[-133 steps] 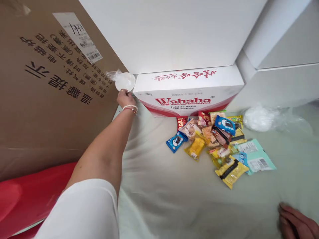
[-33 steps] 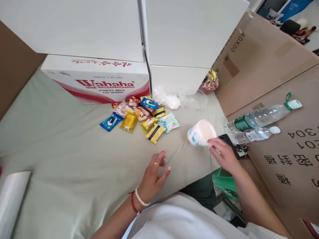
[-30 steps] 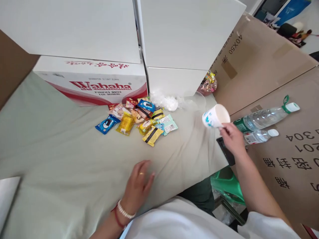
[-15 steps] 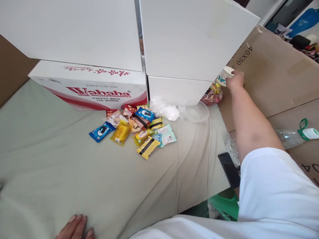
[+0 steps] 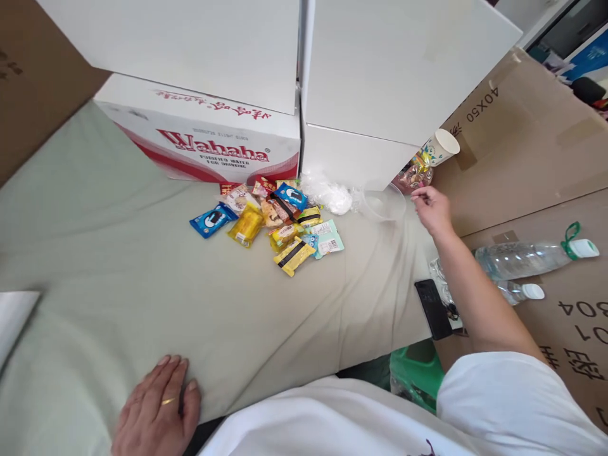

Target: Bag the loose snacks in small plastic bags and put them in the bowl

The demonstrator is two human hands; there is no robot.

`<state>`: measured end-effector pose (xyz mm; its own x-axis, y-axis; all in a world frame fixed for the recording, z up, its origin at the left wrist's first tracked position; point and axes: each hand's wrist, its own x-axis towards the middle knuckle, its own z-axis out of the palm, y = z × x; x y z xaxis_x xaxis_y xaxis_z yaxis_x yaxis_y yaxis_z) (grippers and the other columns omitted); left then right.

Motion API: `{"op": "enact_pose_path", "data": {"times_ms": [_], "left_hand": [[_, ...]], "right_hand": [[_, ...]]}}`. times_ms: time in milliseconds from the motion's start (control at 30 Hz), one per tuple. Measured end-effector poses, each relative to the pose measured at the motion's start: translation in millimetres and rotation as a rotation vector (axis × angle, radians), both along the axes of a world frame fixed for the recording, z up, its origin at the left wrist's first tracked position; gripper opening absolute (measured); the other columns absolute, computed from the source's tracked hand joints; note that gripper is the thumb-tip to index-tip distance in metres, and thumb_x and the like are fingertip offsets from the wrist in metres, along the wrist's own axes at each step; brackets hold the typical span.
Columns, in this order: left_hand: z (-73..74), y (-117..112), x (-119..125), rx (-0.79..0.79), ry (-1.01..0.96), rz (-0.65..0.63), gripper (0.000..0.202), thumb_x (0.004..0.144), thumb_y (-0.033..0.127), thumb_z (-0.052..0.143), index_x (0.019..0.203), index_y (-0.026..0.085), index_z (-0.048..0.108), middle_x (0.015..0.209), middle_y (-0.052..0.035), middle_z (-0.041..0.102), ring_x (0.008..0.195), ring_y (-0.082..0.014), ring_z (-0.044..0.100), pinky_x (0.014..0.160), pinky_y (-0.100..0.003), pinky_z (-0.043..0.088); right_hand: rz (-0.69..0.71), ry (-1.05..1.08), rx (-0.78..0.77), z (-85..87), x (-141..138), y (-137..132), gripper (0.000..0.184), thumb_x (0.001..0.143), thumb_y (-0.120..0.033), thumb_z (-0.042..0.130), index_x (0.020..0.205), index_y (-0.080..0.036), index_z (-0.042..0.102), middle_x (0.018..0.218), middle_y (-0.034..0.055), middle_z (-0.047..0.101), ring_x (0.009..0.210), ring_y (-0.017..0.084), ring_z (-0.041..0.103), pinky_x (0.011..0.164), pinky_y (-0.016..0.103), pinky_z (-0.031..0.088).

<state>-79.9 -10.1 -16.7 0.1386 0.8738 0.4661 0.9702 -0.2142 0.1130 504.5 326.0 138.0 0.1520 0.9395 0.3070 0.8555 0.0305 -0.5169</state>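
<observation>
My right hand [image 5: 431,209] hovers over the far right corner of the pale green cloth [image 5: 142,266], fingers loosely curled and holding nothing, just right of a clear plastic bowl [image 5: 382,204]. Above it a white paper cup [image 5: 441,147] with a blue-green pattern leans tilted on a bag of sweets [image 5: 412,176] against the cardboard. My left hand [image 5: 159,408], wearing a ring, lies flat on the cloth at the near edge. A heap of several small snack packets [image 5: 275,218] lies in the middle, left of my right hand.
A red-and-white Wahaha carton [image 5: 209,139] and two white boxes [image 5: 389,76] stand behind the snacks. Large cardboard boxes [image 5: 522,126] flank the right, with two water bottles [image 5: 532,258] on one. A black phone [image 5: 431,308] lies at the cloth's right edge. Crumpled clear plastic [image 5: 330,193] sits beside the bowl.
My right hand carried the paper cup to the far right corner, left it leaning on the sweets bag, and drew back empty. My left hand slid back to the near edge.
</observation>
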Motion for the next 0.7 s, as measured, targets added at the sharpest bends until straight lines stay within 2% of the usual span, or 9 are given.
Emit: {"op": "enact_pose_path", "data": {"times_ms": [67, 133, 233, 300, 367, 433, 567, 700], "left_hand": [[-2.5, 0, 0, 0.015, -0.017, -0.012, 0.069, 0.09, 0.02, 0.067, 0.156, 0.016, 0.048, 0.135, -0.0208, 0.07, 0.122, -0.0372, 0.071, 0.108, -0.052, 0.056], [-4.9, -1, 0, 0.021, -0.042, -0.01, 0.065, 0.088, 0.018, 0.068, 0.151, 0.017, 0.052, 0.134, -0.0198, 0.071, 0.123, -0.0361, 0.07, 0.109, -0.051, 0.055], [-6.3, -1, 1, 0.032, -0.074, 0.004, 0.061, 0.087, 0.016, 0.068, 0.147, 0.018, 0.055, 0.133, -0.0192, 0.072, 0.123, -0.0353, 0.071, 0.108, -0.05, 0.055], [-5.4, -2, 4, 0.047, -0.083, 0.005, 0.058, 0.087, 0.015, 0.067, 0.145, 0.017, 0.056, 0.131, -0.0193, 0.073, 0.122, -0.035, 0.071, 0.106, -0.049, 0.055], [-3.5, -3, 6, 0.054, -0.094, 0.007, 0.056, 0.088, 0.015, 0.066, 0.143, 0.017, 0.058, 0.13, -0.0188, 0.073, 0.123, -0.0342, 0.071, 0.106, -0.048, 0.055], [-1.7, -4, 7, 0.051, -0.111, 0.006, 0.053, 0.089, 0.015, 0.066, 0.141, 0.017, 0.059, 0.13, -0.018, 0.073, 0.124, -0.0331, 0.07, 0.107, -0.047, 0.053], [0.3, -6, 7, 0.065, -0.168, -0.007, 0.046, 0.089, 0.013, 0.066, 0.134, 0.017, 0.062, 0.127, -0.0164, 0.075, 0.123, -0.031, 0.07, 0.104, -0.044, 0.055], [2.7, -7, 3, 0.055, -0.261, -0.04, 0.035, 0.09, 0.015, 0.067, 0.124, 0.019, 0.065, 0.123, -0.0149, 0.075, 0.121, -0.0299, 0.07, 0.102, -0.043, 0.055]], "right_hand": [[0.159, -0.125, -0.088, -2.4, -39, -6, 0.024, 0.091, -0.027, 0.053, 0.104, -0.023, 0.073, 0.094, 0.0064, 0.073, 0.088, 0.024, 0.065, 0.082, 0.039, 0.054], [0.267, -0.357, -0.136, -4.4, -79, 0, 0.027, 0.095, -0.026, 0.05, 0.102, -0.023, 0.076, 0.103, 0.0106, 0.074, 0.107, 0.03, 0.061, 0.091, 0.044, 0.051], [0.245, -0.665, -0.143, -13.2, -127, 27, 0.032, 0.098, -0.028, 0.05, 0.107, -0.017, 0.079, 0.123, 0.0193, 0.069, 0.134, 0.039, 0.043, 0.105, 0.053, 0.039], [0.198, -0.743, -0.197, -22.3, -145, 49, 0.031, 0.095, -0.027, 0.056, 0.11, -0.012, 0.078, 0.135, 0.0231, 0.063, 0.143, 0.042, 0.032, 0.113, 0.057, 0.029], [0.174, -0.723, -0.262, -29.6, -153, 66, 0.029, 0.092, -0.021, 0.057, 0.109, -0.01, 0.078, 0.134, 0.0229, 0.063, 0.146, 0.04, 0.029, 0.118, 0.058, 0.022], [0.156, -0.665, -0.27, -30.8, -154, 76, 0.028, 0.093, -0.017, 0.052, 0.104, -0.011, 0.078, 0.128, 0.0212, 0.066, 0.145, 0.037, 0.031, 0.12, 0.057, 0.022], [0.065, -0.585, -0.163, -12.9, -139, 75, 0.027, 0.095, -0.019, 0.049, 0.1, -0.014, 0.075, 0.117, 0.0211, 0.067, 0.131, 0.036, 0.045, 0.111, 0.055, 0.038], [-0.012, -0.443, -0.079, 5.1, -105, 56, 0.015, 0.09, -0.027, 0.058, 0.092, -0.019, 0.07, 0.103, 0.0141, 0.068, 0.1, 0.029, 0.06, 0.098, 0.049, 0.051]]}}
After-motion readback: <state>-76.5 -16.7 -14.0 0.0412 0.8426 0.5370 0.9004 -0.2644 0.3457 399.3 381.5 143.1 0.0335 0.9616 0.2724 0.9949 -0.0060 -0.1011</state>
